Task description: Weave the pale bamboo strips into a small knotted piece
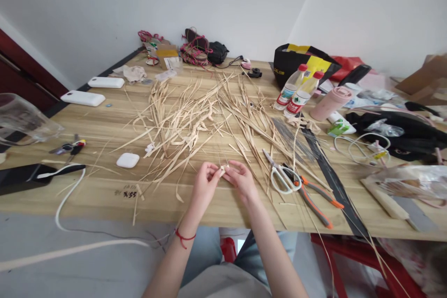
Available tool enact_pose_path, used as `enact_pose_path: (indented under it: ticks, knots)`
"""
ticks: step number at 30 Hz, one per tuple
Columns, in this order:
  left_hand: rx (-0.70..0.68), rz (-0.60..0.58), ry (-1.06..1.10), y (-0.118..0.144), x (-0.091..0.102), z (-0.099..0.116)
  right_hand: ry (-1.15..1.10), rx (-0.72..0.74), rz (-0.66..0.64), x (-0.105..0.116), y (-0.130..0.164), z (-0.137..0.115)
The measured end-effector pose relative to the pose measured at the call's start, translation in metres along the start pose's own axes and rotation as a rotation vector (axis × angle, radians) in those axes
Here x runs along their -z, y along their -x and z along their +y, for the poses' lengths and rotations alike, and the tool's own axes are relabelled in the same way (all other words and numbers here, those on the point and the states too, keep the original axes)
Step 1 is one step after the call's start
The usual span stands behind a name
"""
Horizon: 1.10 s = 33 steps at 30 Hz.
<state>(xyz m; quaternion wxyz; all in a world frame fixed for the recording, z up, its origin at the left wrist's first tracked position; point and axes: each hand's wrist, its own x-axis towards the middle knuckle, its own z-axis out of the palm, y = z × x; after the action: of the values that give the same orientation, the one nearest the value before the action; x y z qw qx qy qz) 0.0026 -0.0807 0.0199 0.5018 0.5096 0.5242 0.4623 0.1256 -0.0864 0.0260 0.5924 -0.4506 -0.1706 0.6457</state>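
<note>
My left hand and my right hand meet near the front edge of the wooden table. Both pinch one small pale piece of straw strip between their fingertips. A red string circles my left wrist. Beyond the hands spreads a loose heap of dried straw strips. White-handled scissors lie just right of my right hand, with orange-handled pliers beside them.
A white earbud case and two white power banks lie at the left. Two water bottles, a pink cup, a black-and-yellow bag, a long black strip and cables lie at the right. A red stool stands under the table.
</note>
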Motion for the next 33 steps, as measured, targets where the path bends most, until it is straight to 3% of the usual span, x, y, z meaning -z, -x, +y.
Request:
enact_pose_path:
  ticks: [11,25,33]
  knots:
    - [-0.037,-0.040,-0.035,0.013,-0.009,0.000,0.014,0.025,-0.032,0.006,-0.003,0.005]
    - [0.004,-0.071,-0.050,0.016,-0.002,-0.003,0.007,-0.004,-0.104,0.005,0.003,0.002]
    - [-0.023,-0.086,-0.094,0.014,-0.001,-0.007,0.075,0.067,-0.102,0.008,0.002,0.006]
